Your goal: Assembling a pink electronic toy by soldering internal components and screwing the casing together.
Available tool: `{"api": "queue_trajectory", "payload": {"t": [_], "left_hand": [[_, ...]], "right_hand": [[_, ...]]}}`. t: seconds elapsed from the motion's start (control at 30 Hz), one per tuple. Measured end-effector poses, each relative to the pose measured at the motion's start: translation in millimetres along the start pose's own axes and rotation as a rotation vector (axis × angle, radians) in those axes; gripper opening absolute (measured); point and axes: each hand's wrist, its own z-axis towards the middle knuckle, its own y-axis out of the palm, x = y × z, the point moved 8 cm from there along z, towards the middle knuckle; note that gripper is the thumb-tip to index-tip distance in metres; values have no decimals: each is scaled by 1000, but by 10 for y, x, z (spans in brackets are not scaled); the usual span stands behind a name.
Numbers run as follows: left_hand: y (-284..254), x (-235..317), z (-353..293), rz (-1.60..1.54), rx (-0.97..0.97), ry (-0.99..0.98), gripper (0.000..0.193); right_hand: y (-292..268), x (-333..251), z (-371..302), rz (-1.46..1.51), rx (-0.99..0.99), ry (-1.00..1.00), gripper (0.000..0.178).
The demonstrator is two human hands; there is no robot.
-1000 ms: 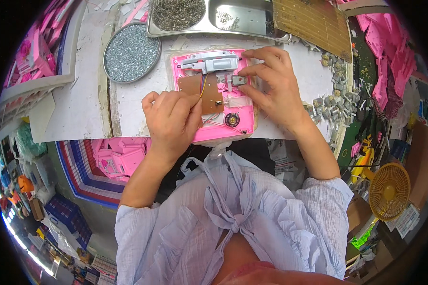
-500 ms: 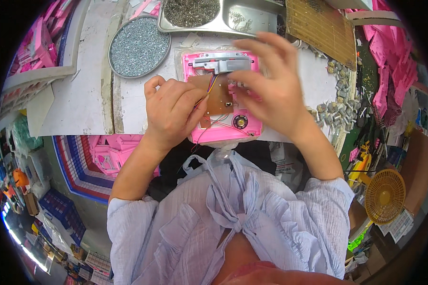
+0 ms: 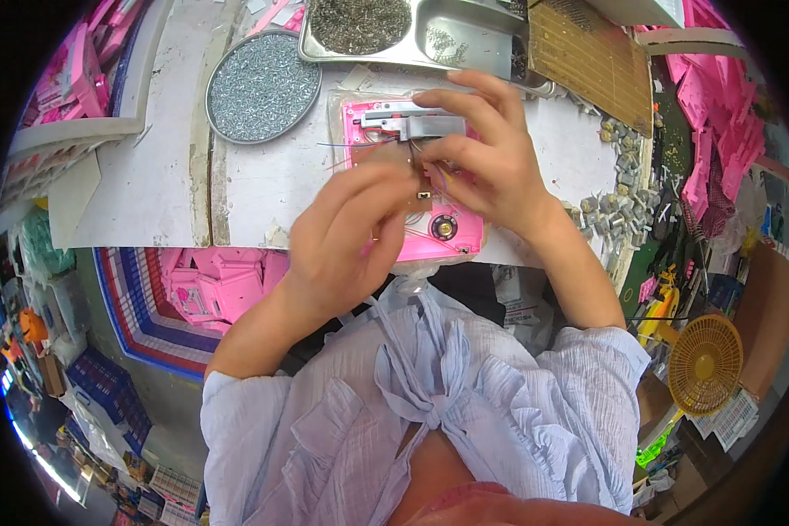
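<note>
Both grips pinch wires over my pink case (image 3: 451, 232): left hand (image 3: 351, 237), right hand (image 3: 491, 167). Board seated; case open, unfinished.

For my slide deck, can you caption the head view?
Both hands, left hand and right hand, work on a pink plastic housing beside a round tray of screws.

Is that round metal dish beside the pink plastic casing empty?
No, the round metal dish, lying left of the pink plastic casing, is filled nearly to its rim with small silvery screws.
</note>
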Motion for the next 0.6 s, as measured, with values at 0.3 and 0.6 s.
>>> {"api": "queue_trajectory", "payload": {"t": [0.3,0.6], "left_hand": [[558,-307,523,-206,-563,-270,15],[517,-480,404,-364,-370,-641,12]], "right_hand": [[-321,147,-182,169,84,47,24],[-1433,544,-1411,156,475,603,27]]}}
